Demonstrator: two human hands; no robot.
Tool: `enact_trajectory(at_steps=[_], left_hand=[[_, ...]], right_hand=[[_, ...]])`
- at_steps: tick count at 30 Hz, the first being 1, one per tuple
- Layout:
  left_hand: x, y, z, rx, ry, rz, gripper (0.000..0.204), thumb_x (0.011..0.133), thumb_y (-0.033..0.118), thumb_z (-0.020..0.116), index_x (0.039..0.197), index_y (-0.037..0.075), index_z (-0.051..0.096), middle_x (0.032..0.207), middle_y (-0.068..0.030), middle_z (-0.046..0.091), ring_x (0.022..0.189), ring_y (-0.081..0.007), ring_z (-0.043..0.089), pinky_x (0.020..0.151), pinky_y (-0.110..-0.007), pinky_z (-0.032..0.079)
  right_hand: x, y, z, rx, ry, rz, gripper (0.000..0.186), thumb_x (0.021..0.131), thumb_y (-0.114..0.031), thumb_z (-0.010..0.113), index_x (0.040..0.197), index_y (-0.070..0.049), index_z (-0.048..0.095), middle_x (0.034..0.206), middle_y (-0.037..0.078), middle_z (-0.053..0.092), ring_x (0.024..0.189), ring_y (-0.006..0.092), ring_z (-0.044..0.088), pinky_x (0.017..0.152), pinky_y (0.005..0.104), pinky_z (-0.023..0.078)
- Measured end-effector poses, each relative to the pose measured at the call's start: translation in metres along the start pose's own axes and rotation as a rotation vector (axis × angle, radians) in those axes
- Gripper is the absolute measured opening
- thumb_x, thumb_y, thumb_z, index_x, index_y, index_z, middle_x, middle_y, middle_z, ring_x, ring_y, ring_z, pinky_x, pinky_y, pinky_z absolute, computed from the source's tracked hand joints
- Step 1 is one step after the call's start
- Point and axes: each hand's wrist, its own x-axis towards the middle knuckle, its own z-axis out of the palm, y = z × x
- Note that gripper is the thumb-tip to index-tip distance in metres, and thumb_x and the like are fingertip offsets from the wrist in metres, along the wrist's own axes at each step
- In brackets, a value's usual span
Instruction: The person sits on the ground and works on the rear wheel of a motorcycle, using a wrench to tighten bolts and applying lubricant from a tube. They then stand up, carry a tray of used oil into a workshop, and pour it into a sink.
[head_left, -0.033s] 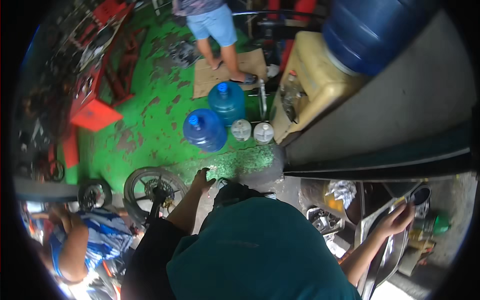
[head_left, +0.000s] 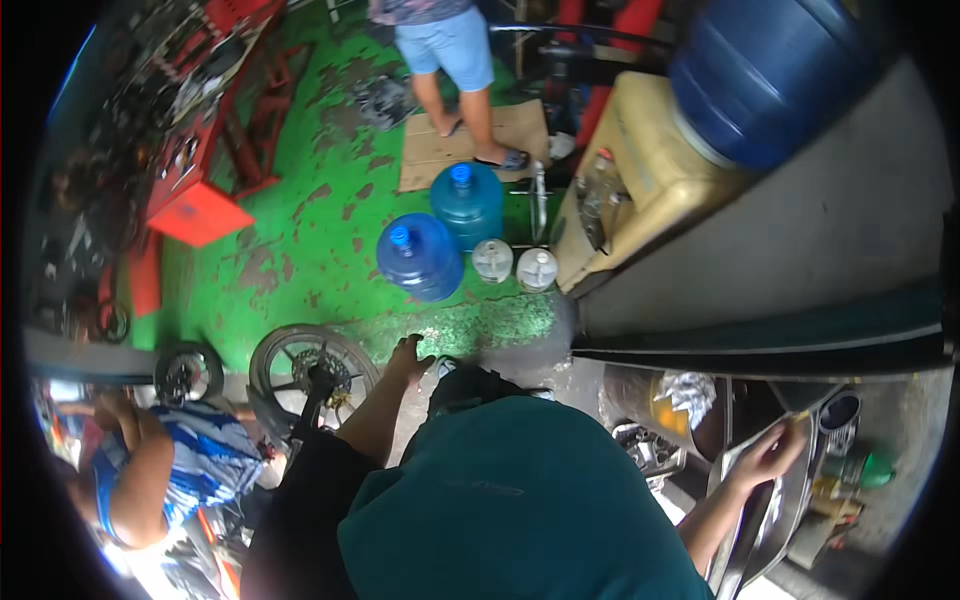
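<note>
My left hand (head_left: 408,361) hangs at my left side with its fingers apart and nothing in it. It is over the pale floor strip, nearest to a motorcycle wheel (head_left: 290,345) with a brake disc. My right hand (head_left: 768,458) is out to the right, its fingers loosely bent and slightly blurred; no held thing shows. Below it is a metal basin-like trough (head_left: 800,510). Just beyond the fingers stands a dark round container (head_left: 838,410). A bin (head_left: 635,395) with crumpled silvery material lies left of this hand.
Ahead stand two blue water jugs (head_left: 420,262) and two small whitish containers (head_left: 537,270). A cream water dispenser (head_left: 650,130) holds another blue jug (head_left: 765,75). One person (head_left: 445,50) stands on cardboard (head_left: 425,160); another person (head_left: 185,460) is at lower left. Red stands (head_left: 205,215) line the left.
The view has shifted slightly, so the jugs and dispenser appear farther right. My right hand has moved left, away from the dark round container. My left hand stays almost the same.
</note>
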Motion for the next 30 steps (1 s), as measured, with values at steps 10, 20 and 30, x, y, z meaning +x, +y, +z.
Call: enact_trajectory(at_steps=[10, 20, 30], left_hand=[[-0.032, -0.152, -0.071, -0.184, 0.042, -0.449, 0.028, 0.095, 0.036, 0.066, 0.106, 0.014, 0.079, 0.099, -0.0163, 0.077, 0.101, -0.0368, 0.073, 0.093, -0.048, 0.057], [-0.056, -0.216, -0.213, -0.288, 0.407, -0.601, 0.036, 0.084, 0.04, 0.077, 0.105, 0.011, 0.077, 0.1, -0.0173, 0.077, 0.099, -0.0354, 0.074, 0.091, -0.045, 0.058], [-0.049, -0.265, -0.243, -0.5, 0.661, -0.559, 0.027, 0.088, 0.03, 0.074, 0.099, 0.006, 0.073, 0.094, -0.0153, 0.077, 0.09, -0.0317, 0.076, 0.081, -0.042, 0.058]], right_hand=[[-0.232, -0.154, 0.131, 0.336, -1.116, 0.454, 0.019, 0.102, -0.017, 0.058, 0.104, -0.002, 0.07, 0.088, 0.017, 0.069, 0.081, 0.0347, 0.067, 0.074, 0.0438, 0.052], [-0.231, -0.25, 0.301, 0.217, -1.581, 0.151, 0.026, 0.1, -0.026, 0.059, 0.099, -0.003, 0.07, 0.086, 0.019, 0.07, 0.084, 0.035, 0.069, 0.076, 0.0476, 0.053], [-0.195, -0.348, 0.464, 0.273, -1.662, -0.43, 0.033, 0.097, -0.035, 0.06, 0.095, -0.003, 0.07, 0.085, 0.022, 0.071, 0.088, 0.0352, 0.071, 0.079, 0.0513, 0.054]])
